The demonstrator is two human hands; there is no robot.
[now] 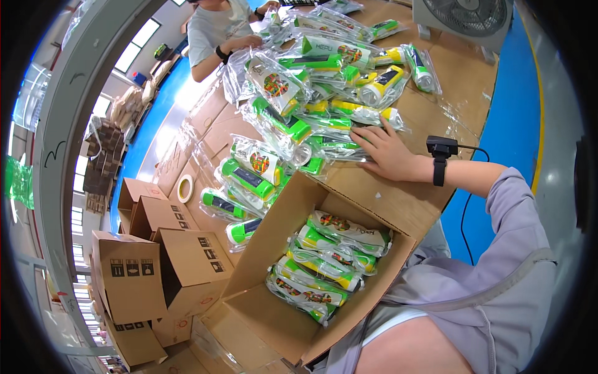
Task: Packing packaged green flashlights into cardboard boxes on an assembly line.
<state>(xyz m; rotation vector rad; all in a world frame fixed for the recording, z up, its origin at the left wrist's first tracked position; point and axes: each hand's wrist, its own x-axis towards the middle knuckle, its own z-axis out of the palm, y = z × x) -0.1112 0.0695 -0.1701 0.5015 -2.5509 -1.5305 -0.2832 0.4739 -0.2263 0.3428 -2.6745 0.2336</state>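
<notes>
My right hand (387, 151) reaches over the near right side of a pile, its fingers spread and resting on a clear-bagged green flashlight (336, 142). Its fingertips touch the plastic; nothing is lifted. My left hand does not show. In front of me an open cardboard box (261, 310) holds a row of bagged flashlights (324, 262) in green, white and yellow, laid side by side. More bagged flashlights (249, 177) lie loose just beyond the box's left side.
Opened cardboard boxes (131, 274) stand at the left, near a tape roll (185, 188). Across the cardboard-covered table (464, 118), a co-worker's hand (243, 42) handles bags. A fan (464, 19) stands far right. A black cable (464, 224) hangs from my right wrist's device.
</notes>
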